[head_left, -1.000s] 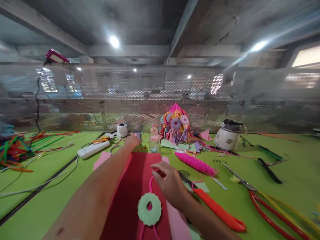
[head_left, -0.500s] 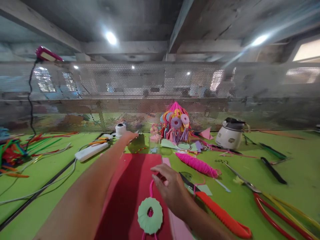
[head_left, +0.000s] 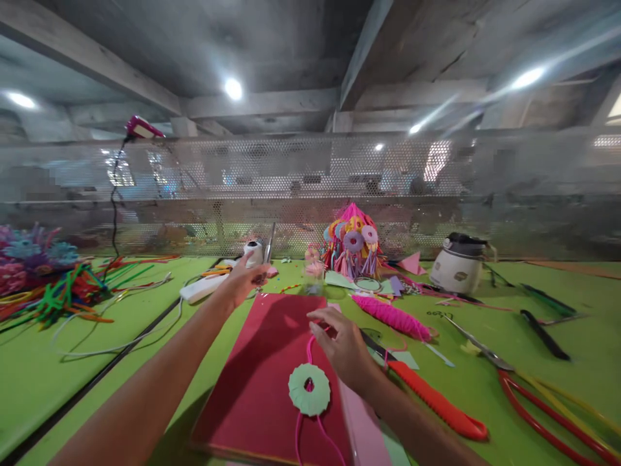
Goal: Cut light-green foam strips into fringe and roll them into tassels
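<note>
My left hand [head_left: 247,279] reaches over the far edge of a red board [head_left: 272,362]. Its fingers are closed on slim silver tweezers [head_left: 270,243] that point upward. A pale green pleated paper rosette [head_left: 317,391] with a hole in its middle lies on the board. Pink cord [head_left: 310,349] comes up from the rosette to my right hand [head_left: 342,346], and two strands trail below it. My right hand is curled around the cord's upper end at the board's right edge. Its inner fingers are partly hidden.
An orange-handled cutter [head_left: 436,401], red-handled scissors [head_left: 524,404] and a bundle of pink cord [head_left: 391,317] lie to the right. Behind stand a cluster of tasselled paper ornaments [head_left: 353,243] and a white pot [head_left: 456,265]. A white power strip [head_left: 204,288] sits at left.
My left hand has drawn back slightly toward the board, and the tweezers now stand upright in it. My right hand stays by the cord. The view has shifted left.
</note>
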`<move>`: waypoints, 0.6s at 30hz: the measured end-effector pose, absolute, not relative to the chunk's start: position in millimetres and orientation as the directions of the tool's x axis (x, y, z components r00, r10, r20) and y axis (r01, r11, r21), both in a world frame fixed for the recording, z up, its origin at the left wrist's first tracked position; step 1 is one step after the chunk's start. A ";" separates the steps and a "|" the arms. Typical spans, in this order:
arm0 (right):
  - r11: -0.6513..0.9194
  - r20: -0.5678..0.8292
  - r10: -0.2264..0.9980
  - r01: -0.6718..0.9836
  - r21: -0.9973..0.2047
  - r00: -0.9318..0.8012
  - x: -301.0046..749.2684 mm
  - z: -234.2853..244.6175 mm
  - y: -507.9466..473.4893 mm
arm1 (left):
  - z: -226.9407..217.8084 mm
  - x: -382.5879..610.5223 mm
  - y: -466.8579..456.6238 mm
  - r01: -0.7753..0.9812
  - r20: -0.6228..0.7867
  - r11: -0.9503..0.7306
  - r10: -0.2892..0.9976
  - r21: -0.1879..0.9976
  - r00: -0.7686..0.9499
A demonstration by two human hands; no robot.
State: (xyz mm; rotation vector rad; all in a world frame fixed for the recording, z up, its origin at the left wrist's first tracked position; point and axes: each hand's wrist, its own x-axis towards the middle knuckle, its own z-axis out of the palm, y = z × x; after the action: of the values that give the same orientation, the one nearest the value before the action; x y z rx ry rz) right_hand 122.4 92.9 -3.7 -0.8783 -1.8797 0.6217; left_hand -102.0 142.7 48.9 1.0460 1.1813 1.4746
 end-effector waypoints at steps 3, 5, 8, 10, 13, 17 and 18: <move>0.497 0.433 0.851 0.187 -0.848 -0.296 123.3 -0.1 95.3 | 46.7 -81.2 98.8 0.209 0.323 -0.269 0.900 0.940 -0.292; 0.410 0.368 0.871 0.072 -0.909 -0.325 124.6 8.2 91.5 | 40.6 -64.4 65.7 0.512 0.479 -0.276 0.817 0.814 -0.321; 0.362 0.356 0.834 -0.071 -0.930 -0.422 124.8 24.3 76.2 | 28.2 -37.3 22.0 0.723 0.671 -0.320 0.694 0.612 -0.261; 0.336 0.372 0.798 -0.161 -0.928 -0.475 122.5 32.1 63.6 | 21.2 -20.7 2.8 0.773 0.731 -0.321 0.633 0.547 -0.255; 0.274 0.383 0.798 -0.287 -0.918 -0.465 117.1 35.6 50.4 | 13.7 -1.6 -9.1 0.802 0.770 -0.272 0.550 0.532 -0.324; 0.212 0.371 0.823 -0.375 -0.903 -0.430 112.2 32.9 45.8 | 2.8 13.4 -9.1 0.825 0.806 -0.246 0.472 0.509 -0.357; 0.200 0.367 0.827 -0.387 -0.900 -0.426 111.9 32.3 45.7 | -0.5 16.0 -8.7 0.828 0.805 -0.231 0.466 0.511 -0.367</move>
State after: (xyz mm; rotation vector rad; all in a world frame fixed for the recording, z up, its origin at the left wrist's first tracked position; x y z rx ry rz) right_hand 111.9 45.7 32.3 -0.4507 -1.4243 1.4602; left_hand 16.0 -8.7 -0.5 1.8917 2.1011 1.9967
